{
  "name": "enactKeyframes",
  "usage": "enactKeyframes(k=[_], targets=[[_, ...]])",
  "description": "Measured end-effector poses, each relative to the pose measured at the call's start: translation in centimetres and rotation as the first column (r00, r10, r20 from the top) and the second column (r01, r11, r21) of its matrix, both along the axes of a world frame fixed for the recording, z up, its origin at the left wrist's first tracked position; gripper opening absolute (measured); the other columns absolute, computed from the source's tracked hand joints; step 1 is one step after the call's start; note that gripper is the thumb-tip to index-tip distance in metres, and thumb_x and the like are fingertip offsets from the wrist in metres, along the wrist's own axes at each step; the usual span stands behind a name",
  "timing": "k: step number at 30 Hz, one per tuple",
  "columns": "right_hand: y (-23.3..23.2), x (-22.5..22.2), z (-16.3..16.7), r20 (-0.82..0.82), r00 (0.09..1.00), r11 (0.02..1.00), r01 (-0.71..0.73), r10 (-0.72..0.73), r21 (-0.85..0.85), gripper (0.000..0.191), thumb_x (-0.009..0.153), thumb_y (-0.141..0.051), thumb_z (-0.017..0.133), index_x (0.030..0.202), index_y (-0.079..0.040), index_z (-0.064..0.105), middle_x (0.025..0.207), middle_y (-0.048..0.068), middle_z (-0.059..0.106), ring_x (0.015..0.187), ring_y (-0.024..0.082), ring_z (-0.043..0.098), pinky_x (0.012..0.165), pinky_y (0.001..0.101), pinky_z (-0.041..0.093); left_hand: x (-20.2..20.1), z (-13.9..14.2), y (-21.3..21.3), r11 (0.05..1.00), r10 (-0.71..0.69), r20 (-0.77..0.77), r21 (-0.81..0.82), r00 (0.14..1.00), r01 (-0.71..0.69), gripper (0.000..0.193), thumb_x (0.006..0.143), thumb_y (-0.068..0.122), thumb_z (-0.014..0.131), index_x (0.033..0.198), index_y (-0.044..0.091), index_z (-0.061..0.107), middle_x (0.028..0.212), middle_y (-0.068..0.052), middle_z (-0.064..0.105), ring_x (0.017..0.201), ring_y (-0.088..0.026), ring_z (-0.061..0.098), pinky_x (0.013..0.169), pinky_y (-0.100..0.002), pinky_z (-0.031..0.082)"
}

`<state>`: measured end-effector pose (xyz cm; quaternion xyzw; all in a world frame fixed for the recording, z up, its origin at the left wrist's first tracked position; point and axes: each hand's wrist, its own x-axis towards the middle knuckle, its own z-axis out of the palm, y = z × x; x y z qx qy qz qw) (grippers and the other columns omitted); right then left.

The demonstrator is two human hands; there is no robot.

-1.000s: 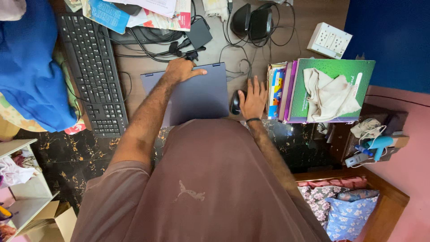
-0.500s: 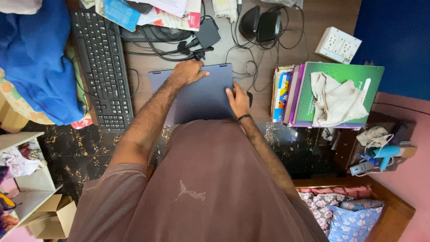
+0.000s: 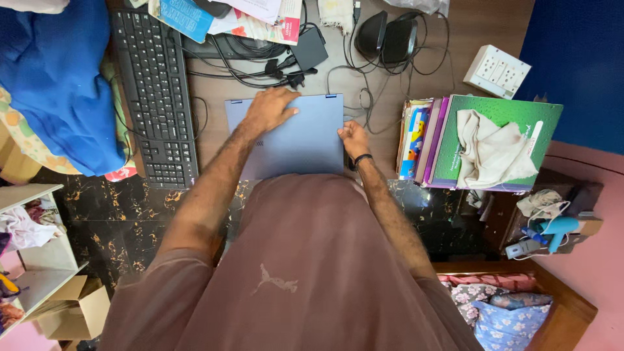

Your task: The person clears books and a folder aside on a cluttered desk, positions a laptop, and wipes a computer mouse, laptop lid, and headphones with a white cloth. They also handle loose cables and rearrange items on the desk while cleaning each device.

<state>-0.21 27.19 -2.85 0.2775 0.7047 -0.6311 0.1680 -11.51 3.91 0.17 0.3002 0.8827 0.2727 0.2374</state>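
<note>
Desk [image 3: 214, 146] crowded: left hand [image 3: 268, 109] flat on closed laptop [image 3: 305, 140], right hand [image 3: 354, 138] gripping its edge (keyboard [image 3: 156, 97] adj.).

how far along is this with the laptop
Done: the laptop lies shut and flat on the desk, between the keyboard and the book stack.
In hand: the left hand rests flat on the lid; the right hand grips the laptop's right edge.
Left: the lid is not yet raised, and the laptop has not left the desk.
</note>
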Motion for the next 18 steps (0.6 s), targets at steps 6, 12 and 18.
enactKeyframes(k=[6, 12, 18], targets=[[0.5, 0.5, -0.4, 0.027, 0.999, 0.989, 0.038, -0.034, -0.146, 0.020, 0.098, 0.001, 0.062, 0.118, 0.004, 0.065, 0.104, 0.009, 0.074, 0.092, 0.013, 0.067, 0.086, 0.0272, 0.055, 2.4, -1.0, -5.4, 0.956, 0.276, -0.216, -0.035, 0.937, -0.290, 0.038, 0.096, 0.035, 0.071, 0.126, 0.012, 0.068, 0.128, -0.011, 0.064, 0.121, -0.034, 0.057, 0.102, -0.050, 0.043], [0.7, 0.4, -0.7, 0.041, 0.999, 1.000, 0.006, -0.006, -0.014, 0.024, 0.094, 0.002, 0.066, 0.118, 0.002, 0.068, 0.105, 0.008, 0.075, 0.094, 0.014, 0.069, 0.087, 0.0279, 0.055, 8.4, -1.9, -10.6, 0.624, 0.753, -0.115, -0.187, 0.647, -0.759, 0.053, 0.103, 0.043, 0.069, 0.128, -0.002, 0.060, 0.120, -0.023, 0.064, 0.115, -0.038, 0.060, 0.101, -0.048, 0.047], [0.5, 0.7, -0.7, 0.074, 0.995, 0.963, -0.083, 0.066, 0.256, 0.026, 0.088, -0.005, 0.074, 0.115, -0.005, 0.073, 0.101, 0.008, 0.078, 0.090, 0.016, 0.072, 0.083, 0.0303, 0.057, 9.7, -4.0, -9.5, 0.580, 0.788, -0.017, -0.311, 0.615, -0.753, 0.058, 0.095, 0.049, 0.073, 0.122, -0.001, 0.060, 0.113, -0.023, 0.066, 0.102, -0.041, 0.065, 0.087, -0.051, 0.050]])
